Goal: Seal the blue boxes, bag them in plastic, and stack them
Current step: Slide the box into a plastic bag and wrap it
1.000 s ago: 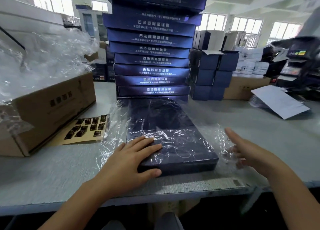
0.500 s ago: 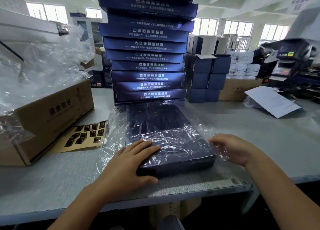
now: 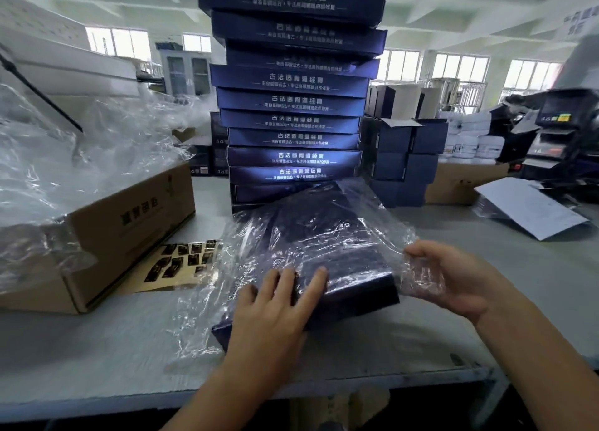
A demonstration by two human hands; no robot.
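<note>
A flat blue box (image 3: pixel 327 245) lies inside a clear plastic bag (image 3: pixel 256 236) near the table's front edge, with its right side tilted up off the table. My left hand (image 3: pixel 275 304) grips the box's near left corner, fingers on top of the plastic. My right hand (image 3: pixel 453 278) holds the loose plastic at the box's right end, fingers curled round it. Behind stands a tall stack of blue boxes (image 3: pixel 293 103) with white lettering.
A cardboard carton (image 3: pixel 107 236) topped with loose plastic bags (image 3: pixel 64 158) sits at the left. A sheet of dark stickers (image 3: pixel 181 262) lies beside it. Smaller blue boxes (image 3: pixel 402 161), another carton (image 3: pixel 460 184) and white papers (image 3: pixel 531 207) are at the back right.
The box's right side has lifted off the table and the box has turned. My right hand has closed on the loose plastic at its right end. The camera has moved closer.
</note>
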